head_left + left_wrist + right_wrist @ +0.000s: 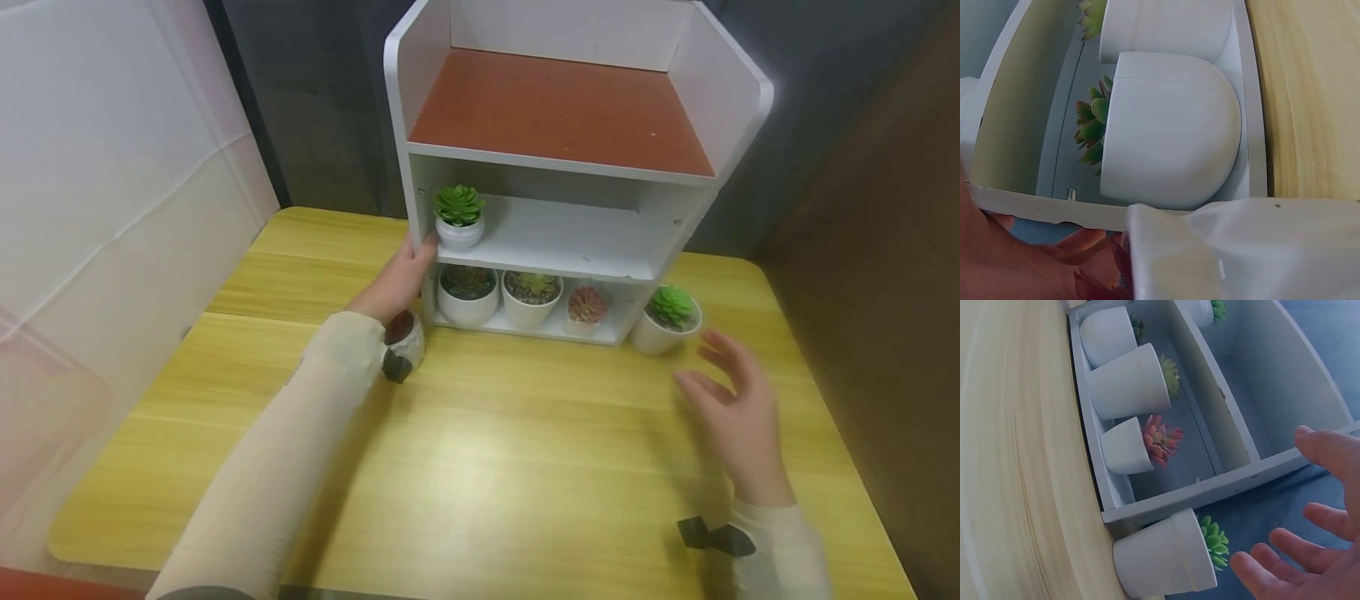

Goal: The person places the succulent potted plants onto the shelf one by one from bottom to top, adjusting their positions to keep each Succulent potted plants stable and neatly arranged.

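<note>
A white shelf (525,333) with a reddish-brown top board (555,108) stands on the table. My left hand (397,279) grips its left side panel, thumb at the front edge, other fingers along the outside. Beneath that wrist is a white pot (408,343) with a dark red plant (1094,284). Relaxed and holding nothing, my right hand (738,412) hovers near a white pot (654,337) with a green succulent (1213,542), outside the shelf's right side. On the middle level, at the left, sits a potted green succulent (460,208).
Along the bottom level stand three white pots: a dark green succulent (468,283), a pale green one (534,287) and a pink-red one (1159,439). The wooden table (465,467) extends in front. A brown panel (877,275) rises at the right, white sheeting (112,150) at the left.
</note>
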### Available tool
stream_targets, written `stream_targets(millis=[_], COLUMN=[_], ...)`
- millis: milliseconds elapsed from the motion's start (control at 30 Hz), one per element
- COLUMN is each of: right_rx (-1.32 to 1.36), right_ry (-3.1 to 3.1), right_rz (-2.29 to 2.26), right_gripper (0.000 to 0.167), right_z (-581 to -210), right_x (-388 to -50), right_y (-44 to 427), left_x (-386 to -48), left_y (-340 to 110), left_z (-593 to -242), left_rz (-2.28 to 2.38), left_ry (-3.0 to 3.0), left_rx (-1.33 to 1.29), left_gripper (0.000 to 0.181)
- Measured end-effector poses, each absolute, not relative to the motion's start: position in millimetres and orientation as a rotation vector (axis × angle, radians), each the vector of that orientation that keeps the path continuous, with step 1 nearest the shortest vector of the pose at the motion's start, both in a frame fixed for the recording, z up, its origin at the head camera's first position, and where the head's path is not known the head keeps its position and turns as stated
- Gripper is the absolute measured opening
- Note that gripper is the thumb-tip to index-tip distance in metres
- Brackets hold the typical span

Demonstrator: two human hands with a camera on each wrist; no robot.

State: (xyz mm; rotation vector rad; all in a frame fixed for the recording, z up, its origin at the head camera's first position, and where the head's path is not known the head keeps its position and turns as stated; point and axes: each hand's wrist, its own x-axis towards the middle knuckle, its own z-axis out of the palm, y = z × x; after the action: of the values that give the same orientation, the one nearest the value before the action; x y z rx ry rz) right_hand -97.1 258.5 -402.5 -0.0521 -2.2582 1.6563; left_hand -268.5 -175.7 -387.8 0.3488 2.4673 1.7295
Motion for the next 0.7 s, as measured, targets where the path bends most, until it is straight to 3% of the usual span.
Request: stream_targets(millis=[700], right_rx=[-0.158], right_ry=[-2.458], right_rz=[1.492], right_gripper=[0.082], right_z=[-400], right_x=[-127], right_y=[277], left_x=[-266], left_y=[-176], left_z=[-386], left_rz=[1.705], left_ry=[2.456], left_rx=[0.313], left_gripper=[0.077])
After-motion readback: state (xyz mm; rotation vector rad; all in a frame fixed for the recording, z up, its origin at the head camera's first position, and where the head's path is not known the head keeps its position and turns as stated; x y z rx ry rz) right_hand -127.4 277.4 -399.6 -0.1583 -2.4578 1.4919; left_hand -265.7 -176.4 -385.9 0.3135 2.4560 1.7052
